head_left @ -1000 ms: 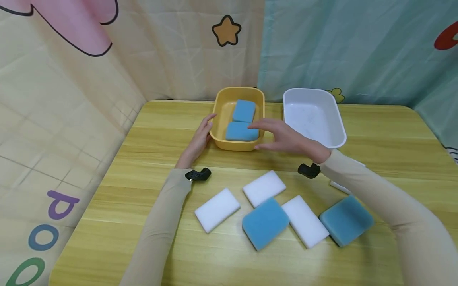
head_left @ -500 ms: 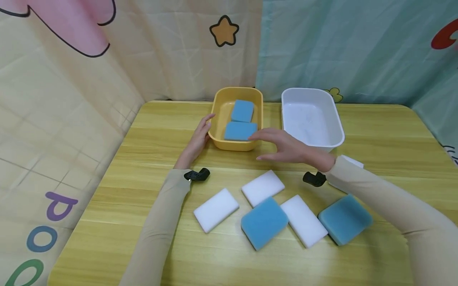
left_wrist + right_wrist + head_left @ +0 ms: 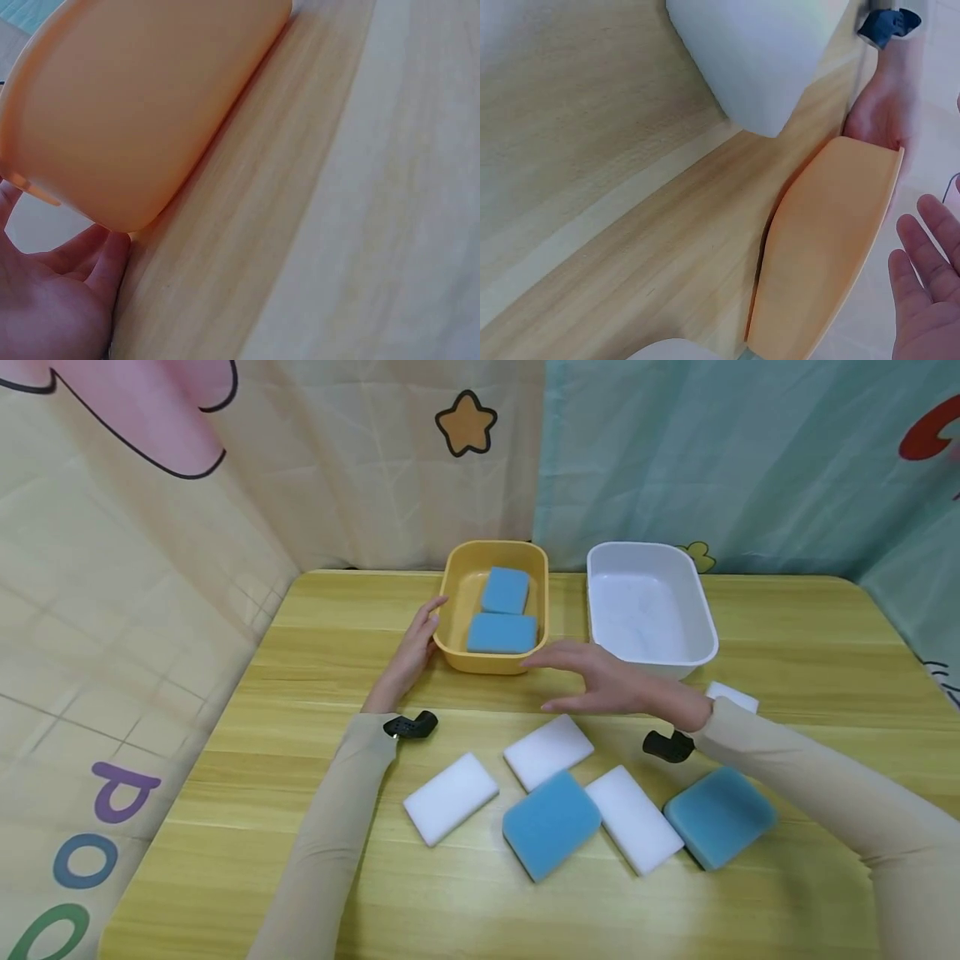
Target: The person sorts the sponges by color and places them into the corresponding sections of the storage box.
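A yellow plastic bin [image 3: 445, 618] stands at the back of the table, with two blue sponges [image 3: 501, 633] lying flat inside. My left hand [image 3: 411, 653] rests against the bin's left side; in the left wrist view its fingertips [image 3: 116, 241] touch the lower wall. Fingers extended and thumb apart, my right hand [image 3: 600, 681] is beside the bin's front right corner, holding nothing. In the right wrist view that hand [image 3: 934, 304] shows near the bin's rim. White sponges [image 3: 549, 752] and two more blue sponges [image 3: 551, 825] lie on the table nearer the front.
To the right of the yellow bin is a white bin [image 3: 652, 610] with nothing in it. A white sponge [image 3: 733, 696] lies partly hidden by the right arm. Curtains [image 3: 375, 485] hang behind the wooden table [image 3: 262, 827].
My right hand has drawn back from over the front blue sponge in the yellow bin, toward me and slightly right. The left hand stays at the bin's side.
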`<state>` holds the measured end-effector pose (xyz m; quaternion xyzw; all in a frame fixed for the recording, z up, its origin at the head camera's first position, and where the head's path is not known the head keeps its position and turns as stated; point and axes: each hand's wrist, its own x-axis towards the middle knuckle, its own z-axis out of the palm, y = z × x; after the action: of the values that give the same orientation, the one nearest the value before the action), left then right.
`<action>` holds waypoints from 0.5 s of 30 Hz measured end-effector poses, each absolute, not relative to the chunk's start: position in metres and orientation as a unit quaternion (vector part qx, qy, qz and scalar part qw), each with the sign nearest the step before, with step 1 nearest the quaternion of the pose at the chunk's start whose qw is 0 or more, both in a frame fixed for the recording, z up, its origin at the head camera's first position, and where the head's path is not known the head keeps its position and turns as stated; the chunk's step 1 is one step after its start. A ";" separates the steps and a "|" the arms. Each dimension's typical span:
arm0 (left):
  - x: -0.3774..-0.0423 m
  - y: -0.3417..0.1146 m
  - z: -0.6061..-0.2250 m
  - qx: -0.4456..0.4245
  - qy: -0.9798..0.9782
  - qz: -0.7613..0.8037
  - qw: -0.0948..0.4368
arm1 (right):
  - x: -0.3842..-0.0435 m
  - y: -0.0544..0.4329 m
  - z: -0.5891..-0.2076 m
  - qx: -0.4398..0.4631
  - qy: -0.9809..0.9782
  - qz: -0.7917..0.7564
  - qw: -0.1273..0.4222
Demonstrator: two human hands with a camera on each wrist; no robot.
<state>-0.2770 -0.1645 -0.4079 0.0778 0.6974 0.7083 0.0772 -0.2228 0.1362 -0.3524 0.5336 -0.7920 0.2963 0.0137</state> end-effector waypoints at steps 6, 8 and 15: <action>-0.277 -0.165 -0.409 0.075 0.699 0.706 0.082 | -0.216 0.138 -0.349 0.525 -0.801 0.287 -0.032; -0.277 -0.165 -0.410 0.076 0.699 0.706 0.081 | -0.215 0.139 -0.348 0.525 -0.803 0.281 -0.040; -0.277 -0.165 -0.409 0.079 0.698 0.708 0.078 | -0.211 0.142 -0.346 0.534 -0.804 0.258 -0.045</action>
<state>-0.2771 -0.1647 -0.4087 0.0786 0.6977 0.7078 0.0780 -0.2105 0.1422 -0.3459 0.5336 -0.8040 0.2583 -0.0450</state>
